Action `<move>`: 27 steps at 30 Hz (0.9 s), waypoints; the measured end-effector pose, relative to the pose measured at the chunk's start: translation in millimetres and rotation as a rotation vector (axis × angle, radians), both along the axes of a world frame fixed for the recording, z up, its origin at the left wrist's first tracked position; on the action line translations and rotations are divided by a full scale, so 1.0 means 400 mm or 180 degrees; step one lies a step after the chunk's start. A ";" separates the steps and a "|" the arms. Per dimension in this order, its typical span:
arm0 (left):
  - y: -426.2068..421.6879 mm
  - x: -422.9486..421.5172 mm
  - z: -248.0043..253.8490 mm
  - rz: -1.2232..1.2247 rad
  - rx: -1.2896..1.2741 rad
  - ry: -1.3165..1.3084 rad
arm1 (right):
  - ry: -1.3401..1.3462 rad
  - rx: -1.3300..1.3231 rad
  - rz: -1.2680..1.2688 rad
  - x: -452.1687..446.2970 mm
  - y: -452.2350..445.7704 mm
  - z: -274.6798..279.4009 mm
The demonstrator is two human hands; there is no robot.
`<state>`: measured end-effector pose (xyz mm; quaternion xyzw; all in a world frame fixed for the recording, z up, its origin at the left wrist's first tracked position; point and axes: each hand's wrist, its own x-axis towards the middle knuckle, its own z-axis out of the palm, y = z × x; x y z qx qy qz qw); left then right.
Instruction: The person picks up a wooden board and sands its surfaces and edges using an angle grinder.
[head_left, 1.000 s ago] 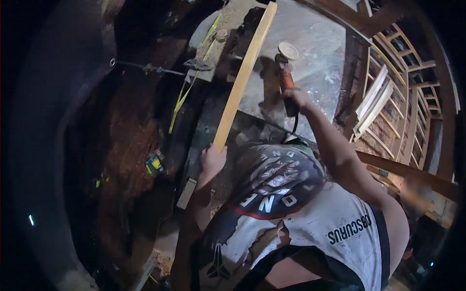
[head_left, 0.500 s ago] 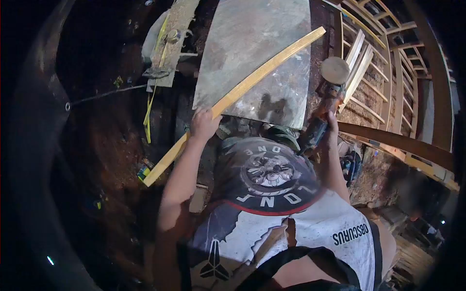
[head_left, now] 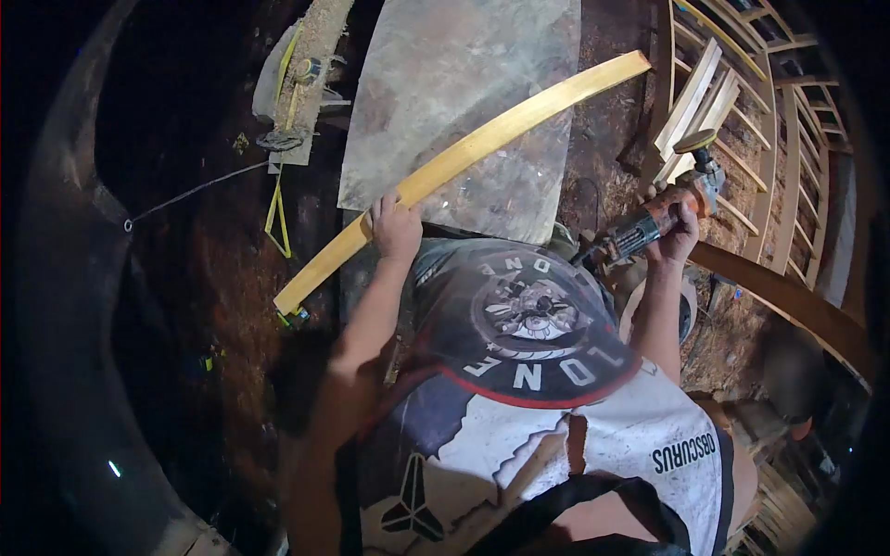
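A long wooden strip [head_left: 505, 125] crosses diagonally over a flat grey board [head_left: 445, 83], its lower end reaching past the board at the left. My left hand [head_left: 396, 229] is wrapped round the strip left of its middle. Out to the right, my right hand [head_left: 674, 232] grips an orange and dark angle grinder [head_left: 654, 222] by its body. The round disc [head_left: 695, 141] on the grinder points up and away from the strip. Disc and wood are apart.
Wooden frames [head_left: 742, 162] with loose pale planks [head_left: 689, 97] stand at the right. A dusty narrow plank [head_left: 320, 46] with a yellow strap [head_left: 277, 218] lies at the upper left. A dark beam [head_left: 788, 296] runs along the lower right.
My left hand has swung the strip from steep to diagonal and holds it nearer its middle. My right hand has carried the grinder right, off the board, and its disc has tilted.
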<state>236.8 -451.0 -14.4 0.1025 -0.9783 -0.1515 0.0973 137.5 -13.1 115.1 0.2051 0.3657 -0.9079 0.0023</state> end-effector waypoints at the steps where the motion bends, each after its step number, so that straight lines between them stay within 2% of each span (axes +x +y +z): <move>1: 0.004 -0.006 0.006 0.0126 -0.0030 0.0143 | 0.0101 0.0031 0.0083 -0.015 0.022 -0.022; 3: 0.070 -0.043 0.015 -0.0242 0.1421 0.0324 | 0.0034 0.0041 0.0019 -0.050 0.041 -0.066; 4: 0.141 -0.080 0.116 -0.0272 0.1943 -0.0253 | 0.0022 0.0022 0.0057 -0.059 0.029 -0.077; 5: 0.198 -0.104 0.102 -0.0568 0.3150 -0.0936 | 0.0068 -0.0111 0.0177 -0.070 0.004 -0.081; 6: 0.237 -0.133 0.155 -0.1342 0.3401 -0.1099 | 0.0110 -0.0260 0.0312 -0.080 -0.035 -0.085; 8: 0.287 -0.187 0.208 -0.2227 0.3528 -0.1783 | -0.0086 -0.0129 0.0247 -0.061 -0.176 -0.029; 9: 0.276 -0.183 0.224 -0.2166 0.3532 -0.1769 | -0.0169 -0.0139 0.0224 -0.058 -0.222 -0.024; 11: 0.277 -0.185 0.258 -0.1829 0.4298 -0.2300 | -0.0113 -0.0111 0.0386 -0.067 -0.234 -0.042; 12: 0.282 -0.180 0.250 -0.1897 0.4316 -0.2293 | 0.0020 0.0178 0.0345 -0.064 -0.254 -0.036; 14: 0.280 -0.157 0.217 -0.1614 0.3236 -0.1869 | -0.0158 0.0213 0.0303 -0.070 -0.268 -0.033; 15: 0.286 -0.158 0.207 -0.1793 0.3212 -0.1879 | -0.0328 0.0174 0.0208 -0.076 -0.272 -0.027; 16: 0.292 -0.158 0.200 -0.1654 0.3354 -0.1703 | -0.0494 0.0123 0.0106 -0.084 -0.275 -0.020; 17: 0.295 -0.160 0.209 -0.1513 0.3493 -0.1537 | -0.0448 0.0241 0.0010 -0.094 -0.271 -0.029; 18: 0.299 -0.171 0.226 -0.1703 0.3468 -0.1555 | -0.0686 0.0411 -0.0090 -0.102 -0.276 -0.015; 20: 0.294 -0.176 0.245 -0.1542 0.2821 -0.2005 | -0.0607 0.0582 -0.0005 -0.108 -0.262 -0.021; 22: 0.257 -0.161 0.211 -0.1507 0.2565 -0.0770 | -0.0516 0.1307 0.0027 -0.116 -0.242 0.009; 23: 0.211 -0.148 0.246 -0.1234 0.2081 -0.0863 | -0.0688 0.1786 0.0349 -0.125 -0.211 0.015; 24: 0.152 -0.134 0.285 -0.0929 0.1613 -0.0920 | -0.0505 0.1971 0.0376 -0.124 -0.191 0.027; 25: 0.090 -0.107 0.276 -0.0514 0.1346 -0.1130 | -0.0549 0.2487 0.0446 -0.125 -0.173 0.065; 26: 0.019 -0.080 0.273 -0.0325 0.0736 -0.1448 | -0.0597 0.2991 0.0550 -0.133 -0.159 0.103; 27: -0.039 -0.026 0.247 -0.0025 0.0430 -0.1059 | -0.0598 0.2978 0.0495 -0.132 -0.158 0.112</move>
